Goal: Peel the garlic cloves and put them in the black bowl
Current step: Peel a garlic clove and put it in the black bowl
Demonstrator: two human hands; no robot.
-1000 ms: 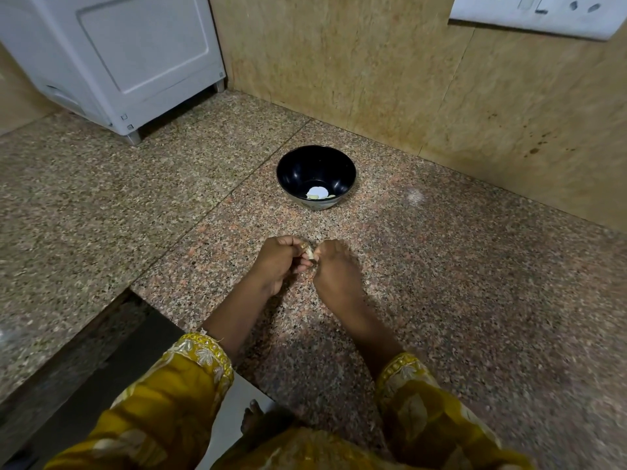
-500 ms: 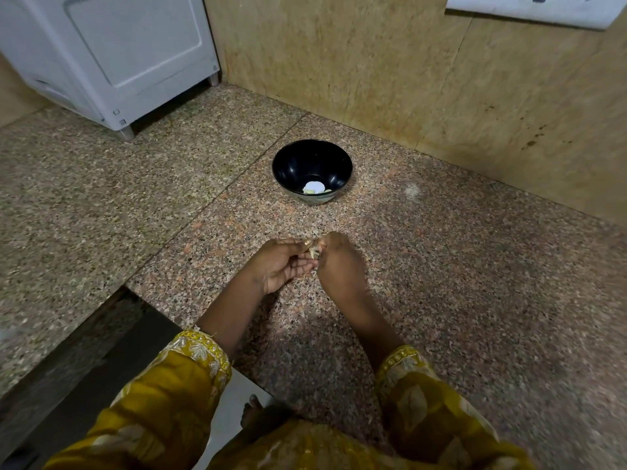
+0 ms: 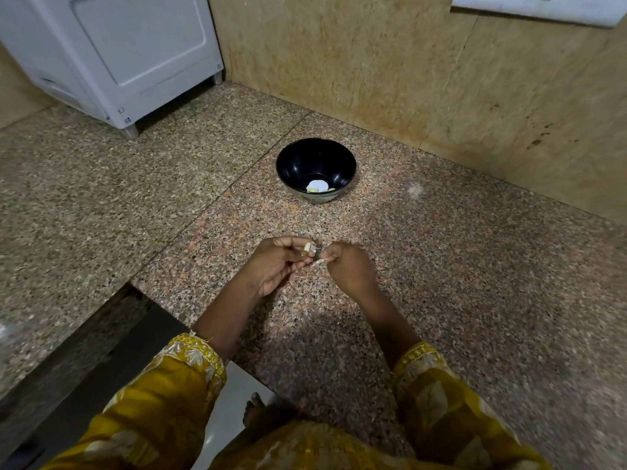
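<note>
Pinched in fingertips of left hand [image 3: 274, 266], small pale garlic clove [image 3: 307, 247]; pinched by right hand [image 3: 349, 266], just beside, thin papery strip of skin [image 3: 319, 262]. Pulled apart since half a second ago, so peel probably coming free. Farther ahead, well apart, round glossy black bowl [image 3: 295, 164] holding few pale peeled pieces [image 3: 314, 189].
</note>
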